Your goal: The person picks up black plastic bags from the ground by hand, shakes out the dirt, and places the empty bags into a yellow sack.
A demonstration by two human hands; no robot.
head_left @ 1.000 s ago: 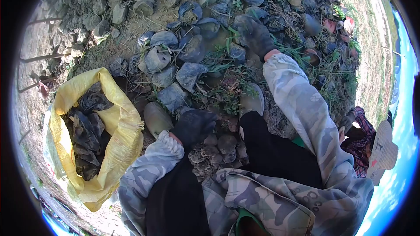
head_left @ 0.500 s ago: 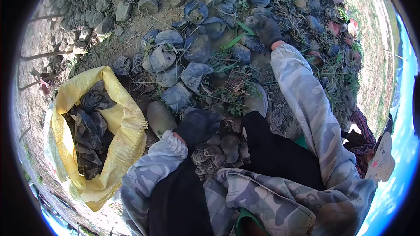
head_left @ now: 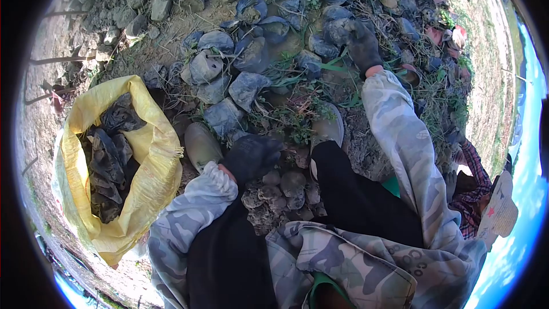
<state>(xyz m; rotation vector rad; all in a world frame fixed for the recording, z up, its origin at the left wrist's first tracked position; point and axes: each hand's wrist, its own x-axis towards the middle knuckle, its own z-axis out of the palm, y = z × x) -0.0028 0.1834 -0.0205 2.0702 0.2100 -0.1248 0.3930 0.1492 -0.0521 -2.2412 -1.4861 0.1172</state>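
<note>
My right hand (head_left: 365, 50), in a black glove, stretches out to the upper right. Its fingers curl over a soil clod in dark plastic (head_left: 339, 31) among other such clods. My left hand (head_left: 251, 157), also gloved in black, is closed and low, beside my left shoe (head_left: 202, 147). Whatever its fingers hold, if anything, is hidden. Between my hands lie several plastic-wrapped soil clods (head_left: 249, 90), some torn, with grass and weeds around them. Bare soil lumps (head_left: 293, 185) lie below my left hand, between my legs.
At left stands an open yellow woven sack (head_left: 159, 131) with crumpled black plastic (head_left: 108, 160) inside. Grey soil clods (head_left: 162, 7) spread across the upper left. Another person in a checked sleeve (head_left: 476, 163) and a pale hat (head_left: 500, 209) is at the right.
My right hand has shifted slightly right and down, and its fingers now curl over a clod. My left hand has moved slightly left. The view has shifted a little.
</note>
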